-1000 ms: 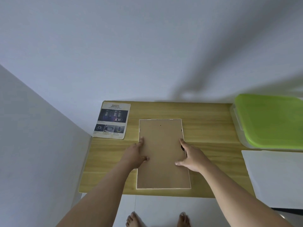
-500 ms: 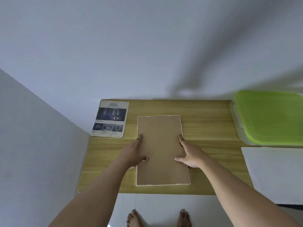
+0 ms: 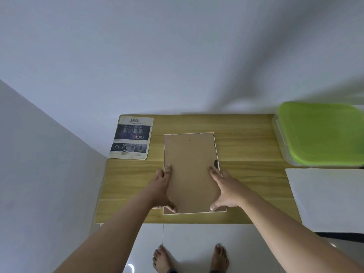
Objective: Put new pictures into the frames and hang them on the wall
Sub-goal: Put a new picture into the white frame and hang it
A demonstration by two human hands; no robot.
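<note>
Two bare forearms reach up from the bottom of the view, converging on the frame, which lies face down on the wooden bench with its brown backing board uppermost and its long side running away from the person. The left hand lies flat along the frame's left edge, its fingers straight and pointing away from the person, and its thumb crosses onto the backing near the near-left corner. The right hand mirrors it on the frame's right edge, with fingers extended onto the board and the thumb pressed down by the near-right corner. Both hands are spread and flat, pressing on the frame rather than curling round it. A small dark gap shows at the frame's right edge, just beyond the right fingertips. Left of the frame's far end, a printed safety leaflet lies flat in the bench's far-left corner. Well to the right of the frame sits a clear box with a green lid, and nearer than the box lies a white sheet. Below the frame's near edge, past the bench's rim, two bare feet stand on a pale floor.
</note>
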